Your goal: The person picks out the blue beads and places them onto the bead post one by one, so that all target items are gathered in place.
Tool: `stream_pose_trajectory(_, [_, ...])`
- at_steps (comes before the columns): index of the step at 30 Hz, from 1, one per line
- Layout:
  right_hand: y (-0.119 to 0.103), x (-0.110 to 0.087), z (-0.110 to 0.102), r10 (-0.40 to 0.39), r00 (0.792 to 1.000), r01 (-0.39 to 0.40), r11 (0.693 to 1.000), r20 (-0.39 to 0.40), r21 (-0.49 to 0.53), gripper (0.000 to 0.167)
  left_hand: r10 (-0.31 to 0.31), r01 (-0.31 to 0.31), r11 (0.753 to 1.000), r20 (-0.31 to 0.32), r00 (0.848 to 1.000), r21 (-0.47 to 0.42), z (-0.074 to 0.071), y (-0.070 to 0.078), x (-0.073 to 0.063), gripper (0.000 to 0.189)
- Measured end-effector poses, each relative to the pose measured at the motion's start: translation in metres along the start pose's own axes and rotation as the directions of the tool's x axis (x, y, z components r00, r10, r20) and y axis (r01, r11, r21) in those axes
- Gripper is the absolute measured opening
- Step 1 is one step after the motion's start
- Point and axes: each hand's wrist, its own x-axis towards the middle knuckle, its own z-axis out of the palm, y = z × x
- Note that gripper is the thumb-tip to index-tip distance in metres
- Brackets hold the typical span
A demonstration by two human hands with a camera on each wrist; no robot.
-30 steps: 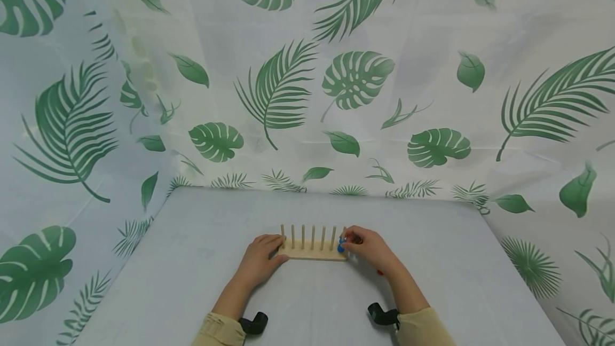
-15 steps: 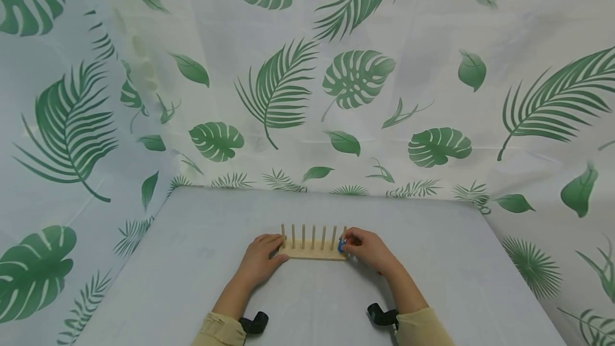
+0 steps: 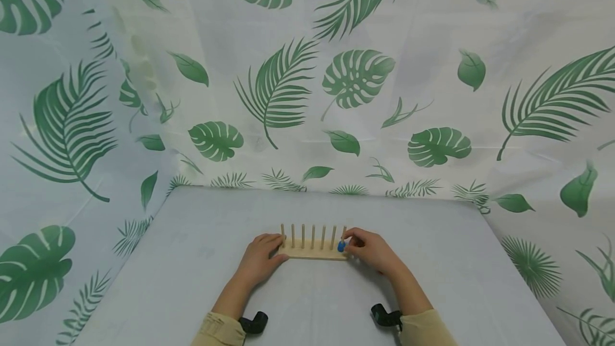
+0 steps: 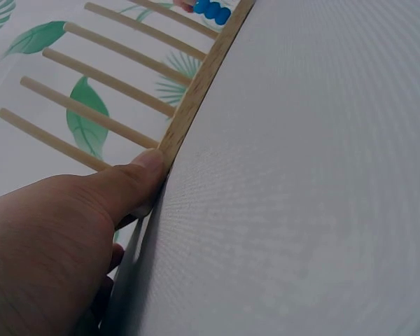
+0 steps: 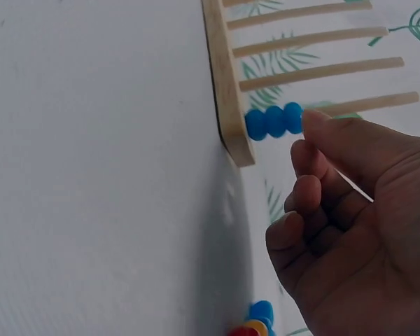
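A light wooden peg board (image 3: 312, 253) with a row of several upright pegs stands on the white table. My left hand (image 3: 260, 259) grips its left end; in the left wrist view the thumb (image 4: 143, 171) lies along the front edge. On the rightmost peg (image 5: 378, 103) three blue beads (image 5: 274, 121) are stacked down against the base. My right hand (image 3: 372, 249) is at that peg, thumb and forefinger pinching at the top blue bead (image 5: 292, 117). Its other fingers curl loosely below. The remaining pegs in view carry no beads.
Loose beads in blue, yellow and red (image 5: 255, 323) lie on the table near the right hand, partly cut off by the right wrist view's lower edge. A leaf-patterned cloth (image 3: 307, 95) hangs behind and beside the white table (image 3: 230, 212).
The top blue bead has come down the rightmost peg onto the others, and my right fingers have shifted slightly with it. My left hand has stayed on the board's left end.
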Motion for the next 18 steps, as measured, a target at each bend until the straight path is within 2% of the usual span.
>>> stream_pose_trajectory(14, [0.014, -0.019, -0.041, 0.055, 0.996, -0.060, 0.996, -0.074, -0.060, 0.022, 0.008, -0.008, 1.000, -0.001, 1.000, 0.008, 0.001, -0.001, 0.000, 0.055])
stream_pose_trajectory(18, [0.023, -0.027, -0.051, 0.101, 0.990, -0.107, 0.993, -0.095, -0.052, 0.026, 0.008, -0.008, 1.000, -0.003, 1.000, 0.005, 0.000, 0.001, 0.000, 0.055])
